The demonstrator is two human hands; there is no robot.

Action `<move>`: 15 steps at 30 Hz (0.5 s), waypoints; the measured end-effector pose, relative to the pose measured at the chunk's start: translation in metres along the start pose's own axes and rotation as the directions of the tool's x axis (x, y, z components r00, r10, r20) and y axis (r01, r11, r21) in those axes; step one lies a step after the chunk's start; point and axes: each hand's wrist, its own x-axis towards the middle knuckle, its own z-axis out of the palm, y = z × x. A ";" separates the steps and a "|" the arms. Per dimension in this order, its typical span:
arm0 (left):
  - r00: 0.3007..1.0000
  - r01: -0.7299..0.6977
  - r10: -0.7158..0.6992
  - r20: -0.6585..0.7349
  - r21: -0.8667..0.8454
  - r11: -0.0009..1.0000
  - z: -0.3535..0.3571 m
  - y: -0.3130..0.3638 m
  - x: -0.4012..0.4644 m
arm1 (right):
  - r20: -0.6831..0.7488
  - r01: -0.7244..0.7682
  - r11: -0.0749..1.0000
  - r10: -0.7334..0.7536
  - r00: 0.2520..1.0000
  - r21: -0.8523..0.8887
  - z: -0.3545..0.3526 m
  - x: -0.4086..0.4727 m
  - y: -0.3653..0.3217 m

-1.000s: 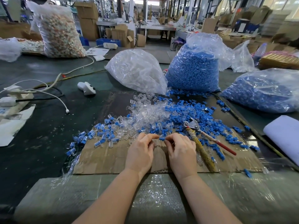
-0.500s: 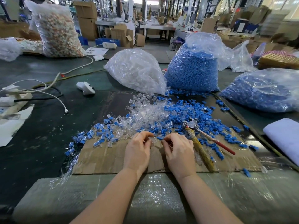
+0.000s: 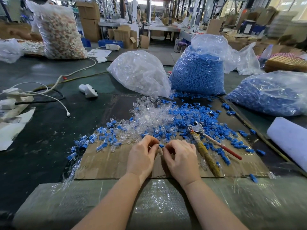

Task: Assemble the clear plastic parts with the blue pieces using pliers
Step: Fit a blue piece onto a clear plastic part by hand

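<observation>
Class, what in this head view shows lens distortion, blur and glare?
Head view: wide-angle bending curves the table edge and the background pillars; the far workshop is soft, while the hands, left and right, and the pliers stay sharp; window light glares off the clear bag and the bubble wrap.

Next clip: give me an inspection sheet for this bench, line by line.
Surface: dark table with a cardboard sheet under the work.
Job's things: loose clear parts and blue pieces heaped on the cardboard; pliers lie unused right of the hands.
Clutter: clear-parts bag, two blue bags, foam roll, white device.
Hands: left hand and right hand meet fingertip to fingertip, pinching a blue piece between them.
Cables: white cable and plug block at left.
Surroundings: warehouse with boxes.
</observation>
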 end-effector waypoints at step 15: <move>1.000 0.009 -0.008 0.019 -0.025 1.000 0.000 -0.004 0.000 | 0.017 -0.018 1.000 0.018 1.000 0.004 0.000 -0.001 0.001</move>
